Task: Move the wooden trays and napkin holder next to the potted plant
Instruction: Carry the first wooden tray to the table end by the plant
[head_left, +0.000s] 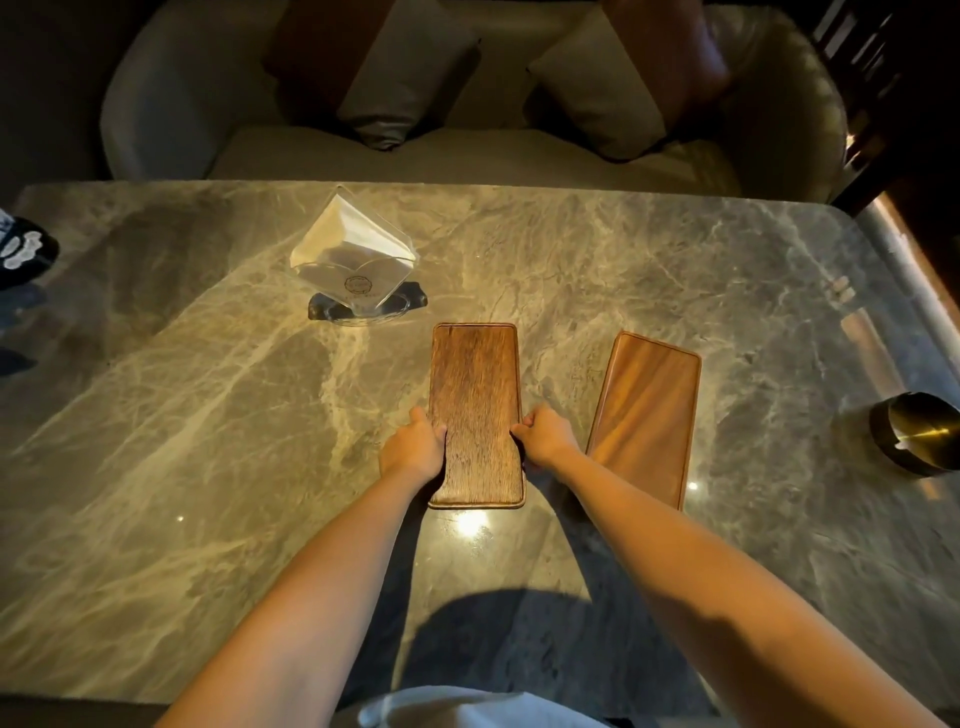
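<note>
A dark-grained wooden tray (475, 384) lies lengthwise in the middle of the marble table (208, 415). My left hand (413, 449) grips its left edge and my right hand (545, 439) grips its right edge, both near the tray's near half. A second, smoother wooden tray (647, 415) lies just to the right, slightly angled, untouched. A clear napkin holder (353, 254) with white napkins stands on a dark base beyond the trays, to the left. At the far left edge a black-and-white pot (23, 249) is partly cut off; no plant shows.
A brass-coloured round ashtray (917, 434) sits at the table's right edge. Behind the table stands a pale curved sofa (467, 150) with grey and brown cushions. A bright lamp reflection glares on the marble just below the held tray.
</note>
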